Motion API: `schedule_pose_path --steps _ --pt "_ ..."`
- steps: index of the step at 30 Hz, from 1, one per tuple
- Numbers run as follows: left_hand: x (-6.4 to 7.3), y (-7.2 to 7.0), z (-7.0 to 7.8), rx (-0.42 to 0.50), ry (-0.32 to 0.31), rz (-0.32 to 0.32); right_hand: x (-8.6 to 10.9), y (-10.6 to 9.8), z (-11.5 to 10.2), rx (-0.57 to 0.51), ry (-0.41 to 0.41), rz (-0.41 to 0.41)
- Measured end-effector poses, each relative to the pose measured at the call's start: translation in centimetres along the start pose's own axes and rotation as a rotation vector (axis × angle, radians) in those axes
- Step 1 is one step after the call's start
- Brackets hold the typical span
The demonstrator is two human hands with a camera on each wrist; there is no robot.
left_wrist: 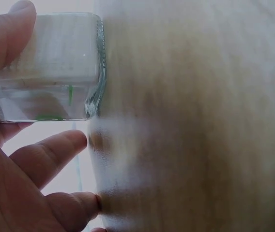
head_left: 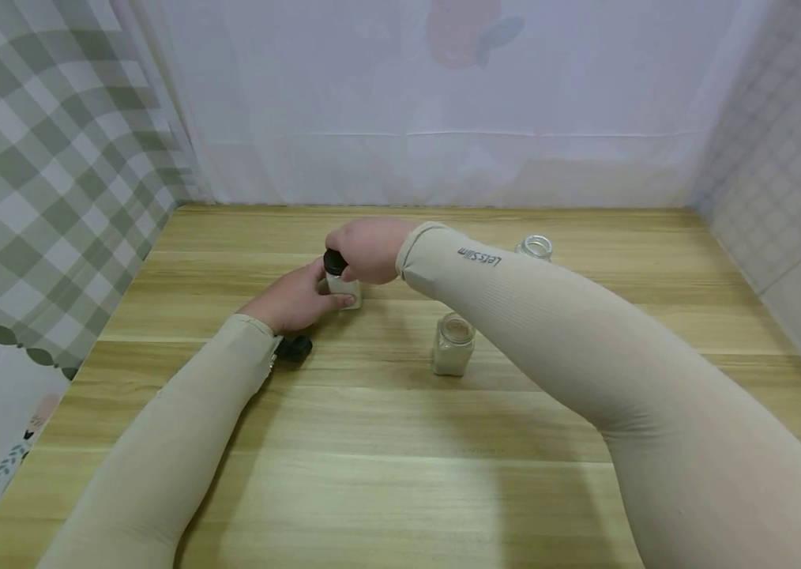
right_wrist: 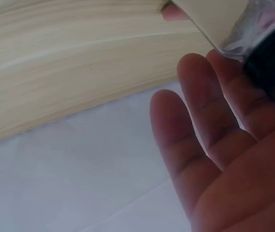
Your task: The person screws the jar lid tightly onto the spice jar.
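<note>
A square glass jar (head_left: 345, 287) of pale powder with a black lid (head_left: 333, 262) stands at the left part of the table. My left hand (head_left: 295, 299) grips its body low down, thumb across the near side. From above, my right hand (head_left: 374, 250) holds the black lid between thumb and forefinger. The left wrist view shows the jar's clear glass (left_wrist: 67, 48) with the thumb over it and the lower fingers spread by the tabletop. In the right wrist view the lid (right_wrist: 268, 58) lies against the forefinger, while the other fingers extend loosely.
On the wooden table (head_left: 386, 442), an open jar of pale powder (head_left: 454, 348) stands near the middle. Another lidless jar (head_left: 537, 246) is partly hidden behind my right sleeve. Black rounded pieces (head_left: 294, 348) lie beside my left wrist. Curtains hang behind and along both sides.
</note>
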State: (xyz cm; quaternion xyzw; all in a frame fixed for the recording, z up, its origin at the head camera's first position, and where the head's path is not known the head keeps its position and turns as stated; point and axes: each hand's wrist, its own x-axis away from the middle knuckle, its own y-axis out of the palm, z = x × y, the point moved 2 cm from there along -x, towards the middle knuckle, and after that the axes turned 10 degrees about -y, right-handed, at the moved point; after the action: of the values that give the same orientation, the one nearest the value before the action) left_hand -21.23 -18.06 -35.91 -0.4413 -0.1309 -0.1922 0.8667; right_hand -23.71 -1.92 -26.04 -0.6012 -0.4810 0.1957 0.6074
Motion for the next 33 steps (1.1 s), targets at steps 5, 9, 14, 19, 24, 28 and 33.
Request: schedule_pose_path --steps 5,9,14,19,24,28,33 --pt "-0.02 -0.07 -0.06 -0.007 0.002 0.01 -0.05 0.07 0.1 0.0 -0.002 0.015" --pt "-0.07 -0.02 -0.14 -0.003 0.005 0.012 -0.09 0.13 0.11 -0.001 0.009 0.018" --pt "-0.13 0.02 -0.23 -0.002 0.008 0.013 -0.14 0.17 0.02 0.002 0.022 0.023" --pt "-0.14 0.01 -0.19 -0.008 0.011 0.017 -0.09 0.21 -0.05 0.017 0.031 0.03" --pt "-0.11 0.0 -0.1 -0.01 0.009 0.012 0.01 0.23 -0.12 0.023 0.039 0.027" --pt "-0.11 -0.01 -0.01 -0.013 0.008 0.009 0.04 0.24 -0.13 0.02 0.044 0.022" --pt "-0.12 0.06 0.07 -0.016 0.016 0.016 0.13 0.39 -0.01 0.019 0.04 0.026"
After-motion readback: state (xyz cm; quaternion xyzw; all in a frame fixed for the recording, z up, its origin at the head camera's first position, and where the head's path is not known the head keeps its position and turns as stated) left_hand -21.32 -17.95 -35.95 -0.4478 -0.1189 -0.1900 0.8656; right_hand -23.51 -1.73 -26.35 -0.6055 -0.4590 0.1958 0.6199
